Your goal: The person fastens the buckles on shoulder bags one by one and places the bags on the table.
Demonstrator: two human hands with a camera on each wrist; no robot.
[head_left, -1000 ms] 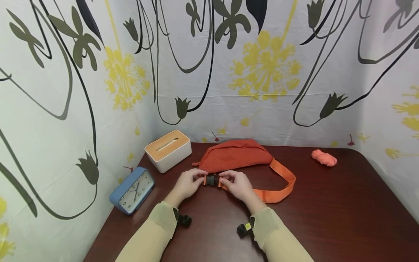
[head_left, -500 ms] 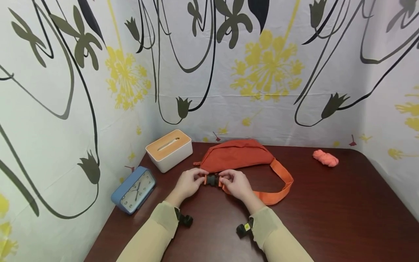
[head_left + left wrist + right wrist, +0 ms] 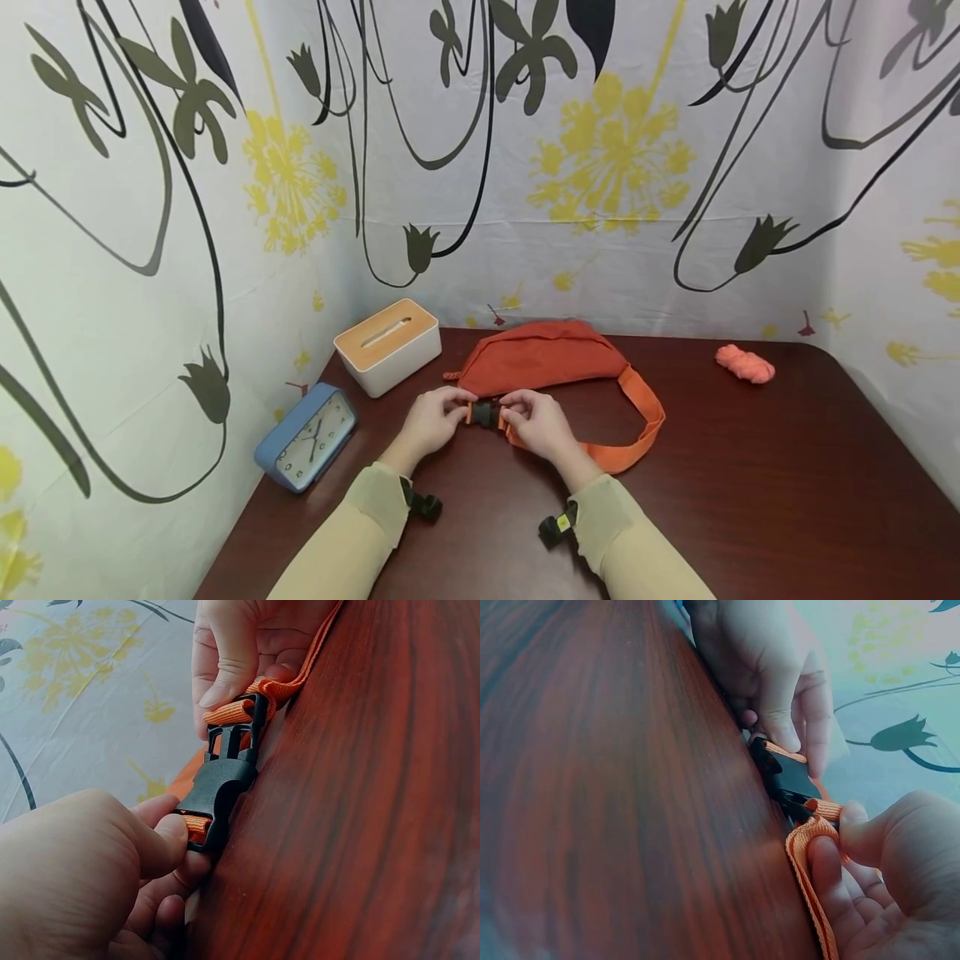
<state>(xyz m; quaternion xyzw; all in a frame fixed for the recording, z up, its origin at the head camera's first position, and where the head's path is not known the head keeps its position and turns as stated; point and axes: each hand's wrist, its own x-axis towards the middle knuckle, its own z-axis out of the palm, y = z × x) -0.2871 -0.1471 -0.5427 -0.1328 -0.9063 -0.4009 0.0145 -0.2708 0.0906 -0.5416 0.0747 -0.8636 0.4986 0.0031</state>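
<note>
Orange-red fabric forms a waist bag (image 3: 543, 360) lying on a dark reddish-brown table (image 3: 750, 508), near the patterned wall covering (image 3: 615, 267), in the head view. Its bright orange strap (image 3: 643, 421) loops out from the bag's right end and curves back to a black buckle (image 3: 485, 414) just in front of the bag. A person's left hand (image 3: 433, 417) and right hand (image 3: 542, 422), both in cream sleeves, hold the buckle between them, thumb and fingertips pinching either end. To the left are a white tissue box (image 3: 388, 348) with a wood-coloured lid and a blue clock (image 3: 306, 437); a bundle of coral yarn (image 3: 745, 365) lies well apart at the right. From the left wrist, the left thumb presses the webbing at the socket half (image 3: 216, 789), fingers beneath; the right thumb pinches webbing at the pronged half (image 3: 234, 740), whose prongs show partly outside the socket. From the right wrist, the right thumb and forefinger pinch folded strap by the buckle, the other fingers curled; beyond, the left thumb rests at the buckle's far end.
</note>
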